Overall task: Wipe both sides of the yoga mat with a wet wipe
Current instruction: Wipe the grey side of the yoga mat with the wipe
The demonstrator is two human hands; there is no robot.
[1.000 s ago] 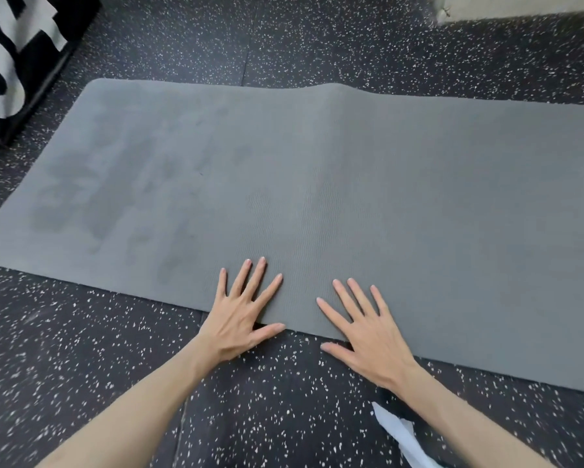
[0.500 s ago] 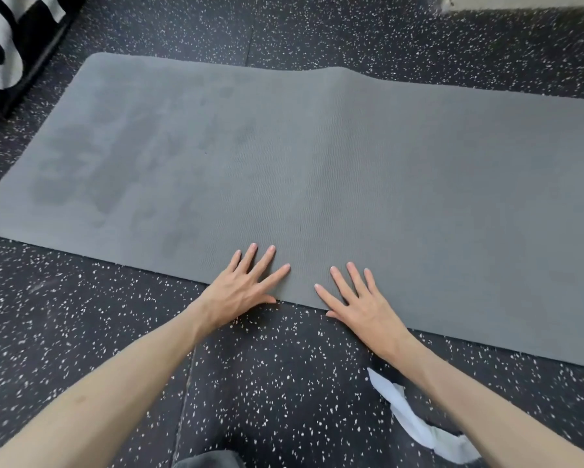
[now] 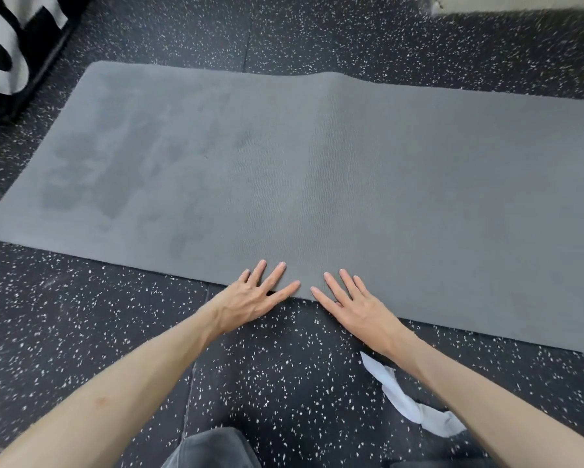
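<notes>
The grey yoga mat lies flat and unrolled on the speckled black floor, its long near edge running across in front of the kneeling person and its left end with rounded corners fully in sight, while its right end runs out of frame. Darker, damp-looking patches mark the mat's left half; the right half looks even in tone. A low ripple shows along the far edge near its middle.

Both hands are down at the middle of the near edge, close to each other but not touching. The left hand has its fingers spread, the fingertips resting on the mat's surface and the palm over the floor; the thumb is hidden, and the edge seems slightly lifted by it — whether it is tucked under the mat I cannot tell. The right hand is likewise flat with fingers apart, tips on the mat just past the edge, gripping nothing that can be seen.

The white wet wipe lies crumpled on the floor near the person, off the mat, partly under the right forearm — in neither hand. A black box with white lettering stands beyond the mat's far left corner. A dark grey trouser knee shows at the bottom.
</notes>
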